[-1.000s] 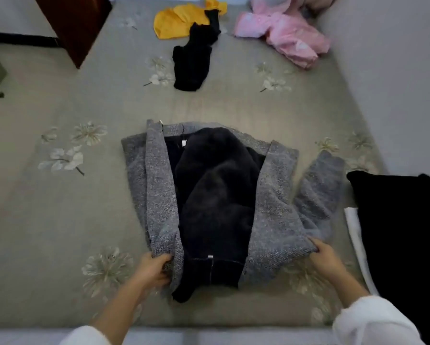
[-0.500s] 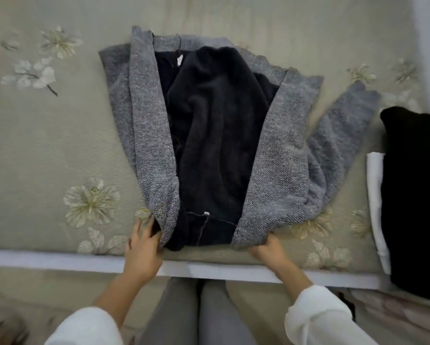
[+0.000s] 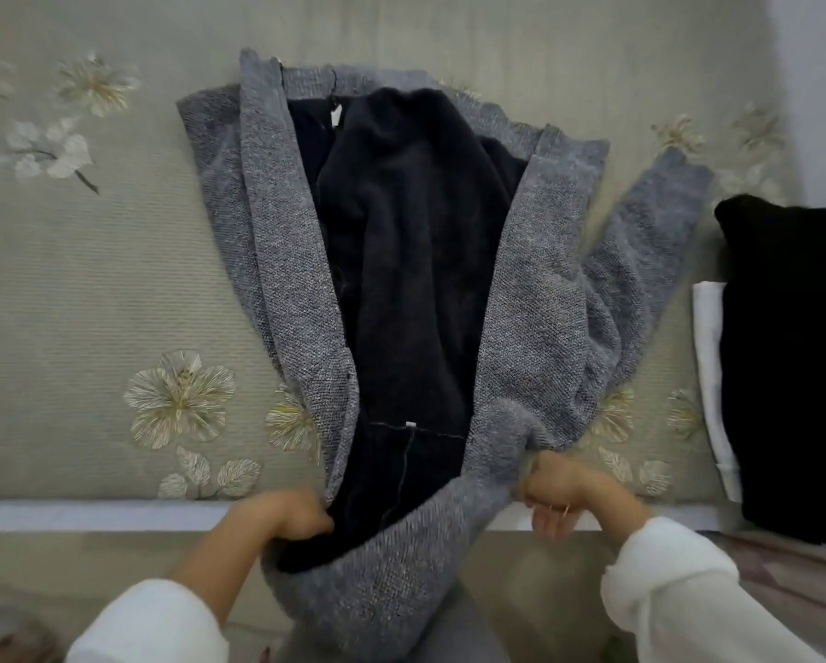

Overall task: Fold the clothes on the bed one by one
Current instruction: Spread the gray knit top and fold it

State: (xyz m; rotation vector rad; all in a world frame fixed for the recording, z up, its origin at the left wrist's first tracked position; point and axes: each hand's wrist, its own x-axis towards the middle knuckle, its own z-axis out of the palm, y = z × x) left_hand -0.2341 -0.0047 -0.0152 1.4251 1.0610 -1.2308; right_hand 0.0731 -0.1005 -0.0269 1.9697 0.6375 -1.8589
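Note:
A grey knit cardigan [image 3: 535, 299] with a dark fleecy lining [image 3: 415, 241] lies open on the bed, collar at the far end. Its right sleeve stretches toward the upper right. My left hand [image 3: 286, 516] grips the bottom hem at the left front edge. At the right front edge, my right hand [image 3: 561, 490] grips the hem. The hem is lifted off the mattress and hangs over the bed's near edge between both hands.
The bed [image 3: 90, 289] has a beige cover with embroidered flowers; its white front edge [image 3: 90, 514] runs across the lower frame. A stack of folded black cloth [image 3: 793, 356] over white cloth [image 3: 710, 356] sits at the right. The wall stands at the upper right.
The view tilted down and closer. Both hands took hold of the cardigan's bottom hem and pulled it up and toward me, past the bed's edge.

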